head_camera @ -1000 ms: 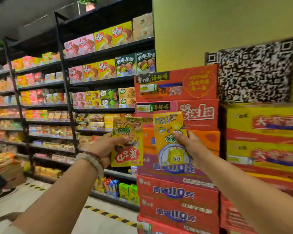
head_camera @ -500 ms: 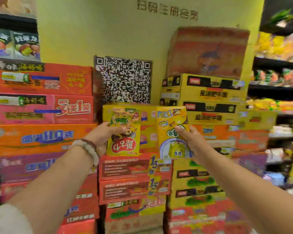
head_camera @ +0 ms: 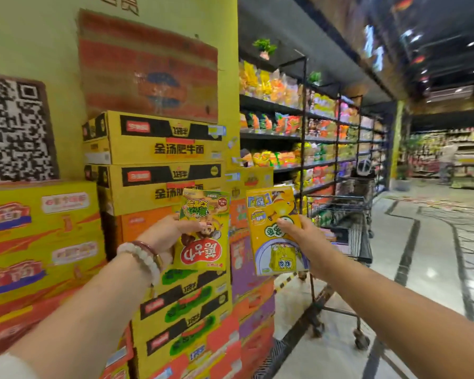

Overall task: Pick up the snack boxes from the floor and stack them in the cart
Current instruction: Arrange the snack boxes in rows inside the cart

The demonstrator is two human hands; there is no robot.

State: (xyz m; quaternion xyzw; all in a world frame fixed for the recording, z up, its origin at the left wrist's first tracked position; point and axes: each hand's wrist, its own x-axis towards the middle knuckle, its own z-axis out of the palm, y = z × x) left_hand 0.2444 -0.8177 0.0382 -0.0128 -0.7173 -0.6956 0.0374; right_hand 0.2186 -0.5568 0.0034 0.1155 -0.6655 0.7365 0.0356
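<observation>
Yellow snack boxes were held up left of the cart [head_camera: 348, 228]: left hand [head_camera: 166, 236] gripped one [head_camera: 203, 231], right hand [head_camera: 303, 236] the other [head_camera: 275, 231].

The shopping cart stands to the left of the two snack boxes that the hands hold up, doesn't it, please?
Not quite: the head view shows the shopping cart to the right of the boxes. The left hand and right hand do each hold up a snack box.

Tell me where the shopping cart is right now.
In the head view the shopping cart stands right of centre on the aisle floor, beside the stacked cartons and behind the yellow snack box held by the right hand.
</observation>
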